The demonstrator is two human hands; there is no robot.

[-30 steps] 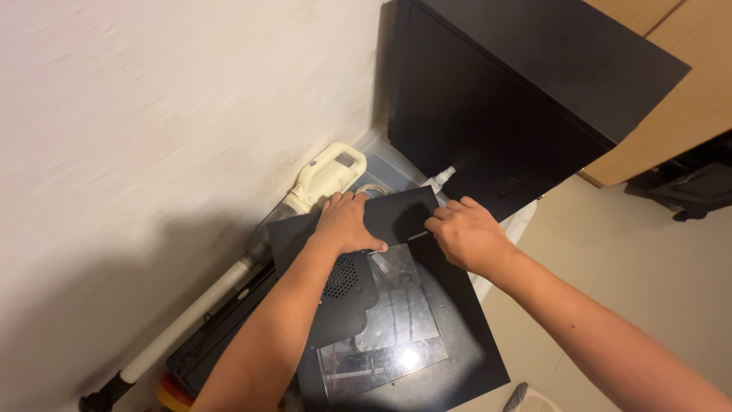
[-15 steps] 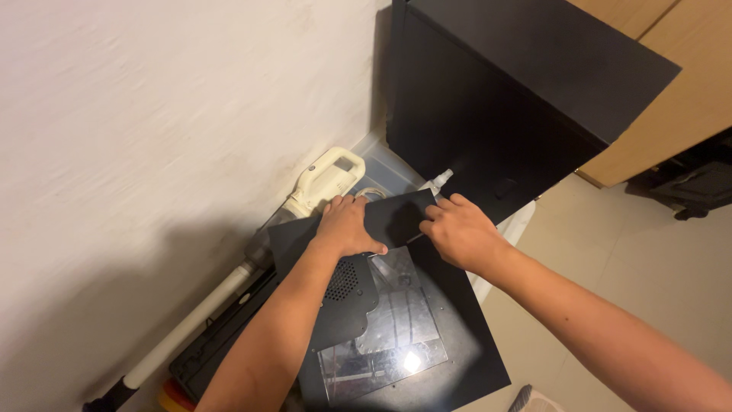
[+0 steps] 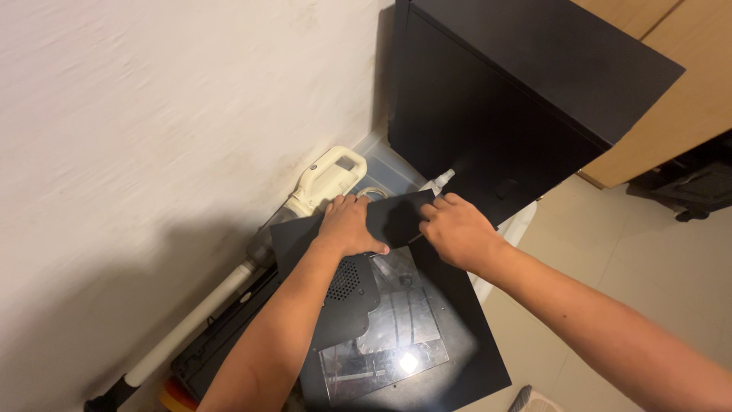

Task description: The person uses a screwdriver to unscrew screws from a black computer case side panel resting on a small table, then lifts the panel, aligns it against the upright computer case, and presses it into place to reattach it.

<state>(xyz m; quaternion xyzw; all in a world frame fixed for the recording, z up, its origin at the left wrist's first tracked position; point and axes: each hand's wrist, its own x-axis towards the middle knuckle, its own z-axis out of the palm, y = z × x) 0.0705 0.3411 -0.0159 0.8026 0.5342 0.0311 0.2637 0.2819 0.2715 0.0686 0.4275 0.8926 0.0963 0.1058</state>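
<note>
A flat black computer case side panel with a clear window and a round vent grille lies below me. My left hand rests flat on its far left part, fingers spread toward the far edge. My right hand presses on the panel's far right part, fingers curled at the edge. Both hands sit close together, a dark gap of panel between them.
A cream stick vacuum leans along the white wall at left, its white tube running down-left. A tall black cabinet stands right behind the panel. Pale floor tiles and wooden furniture lie at right.
Both hands have stayed on the panel's far edge, drifting slightly up in view. The right hand has edged a little closer to the corner.
</note>
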